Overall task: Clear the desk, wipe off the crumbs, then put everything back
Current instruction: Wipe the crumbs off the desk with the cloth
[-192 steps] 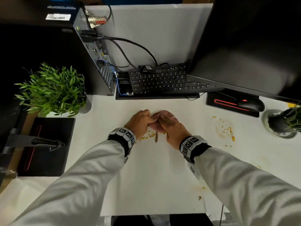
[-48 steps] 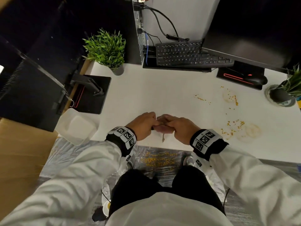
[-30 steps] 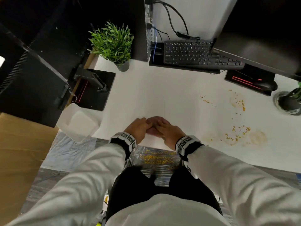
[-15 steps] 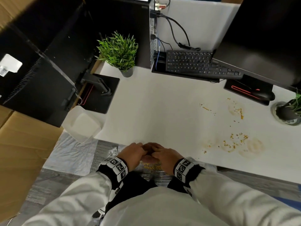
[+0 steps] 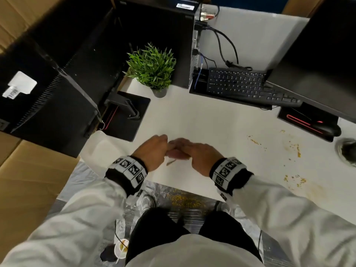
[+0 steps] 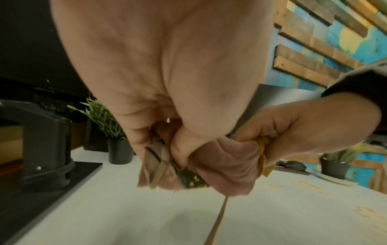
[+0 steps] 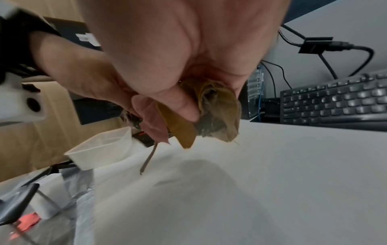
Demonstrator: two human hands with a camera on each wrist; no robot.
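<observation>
Both hands hold one bunched pink and tan cloth [image 5: 176,154] just above the white desk [image 5: 212,122], close to its front edge. My left hand [image 5: 163,149] grips the cloth's left side, fingers curled round its folds [image 6: 159,164]. My right hand [image 5: 185,151] grips the right side [image 7: 217,106]. A loose strip [image 5: 170,162] dangles from the cloth. Some yellow crumbs cling inside the folds [image 6: 194,179]. More yellow crumbs [image 5: 294,149] and pale stains [image 5: 294,180] lie on the desk to the right.
Keyboard [image 5: 240,85] and mouse on its pad [image 5: 327,130] sit at the back under the right monitor [image 5: 317,54]. A potted plant [image 5: 152,68], a monitor stand base [image 5: 125,114] and a white tub [image 5: 98,149] are at left. Crumbs [image 5: 185,199] lie on the floor.
The hands dragged the cloth to the desk's front edge, reaching it half a second ago. They now hold it slightly farther in, over the desk.
</observation>
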